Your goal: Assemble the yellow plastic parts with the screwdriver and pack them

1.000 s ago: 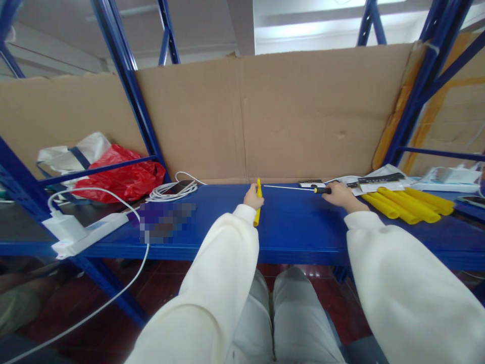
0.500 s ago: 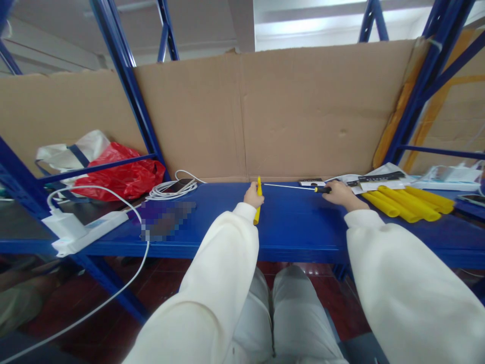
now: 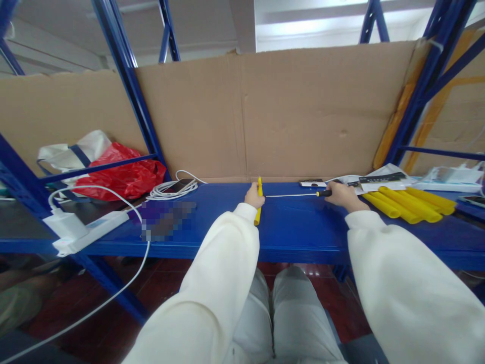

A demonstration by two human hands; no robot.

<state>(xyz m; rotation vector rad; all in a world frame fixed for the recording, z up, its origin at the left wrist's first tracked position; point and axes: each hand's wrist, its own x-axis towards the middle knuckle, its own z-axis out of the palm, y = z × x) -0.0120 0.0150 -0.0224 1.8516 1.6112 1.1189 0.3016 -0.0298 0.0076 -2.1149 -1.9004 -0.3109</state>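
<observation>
My left hand [image 3: 253, 196] is closed around a slim yellow piece [image 3: 257, 217] that stands roughly upright over the blue shelf; its narrow top pokes out above my fingers and a wider part shows below. My right hand [image 3: 343, 196] grips the black and yellow handle of a long thin screwdriver [image 3: 291, 195]. Its shaft points left, nearly level, and the tip ends right beside the yellow piece and my left fingers. Whether the tip touches the piece cannot be made out. Several yellow tubes [image 3: 403, 203] lie to the right of my right hand.
Behind the blue shelf [image 3: 299, 232] rises a cardboard panel [image 3: 303, 111]. White printed packaging [image 3: 386, 177] and a small dark flat item [image 3: 311, 183] lie along the back. At left are a coiled white cable [image 3: 172, 190], a red plastic bag [image 3: 123, 172] and a power strip [image 3: 91, 232].
The screwdriver's tip has come down from near the top of the yellow piece to about the level of my left fingers. Both hands have stayed almost in place.
</observation>
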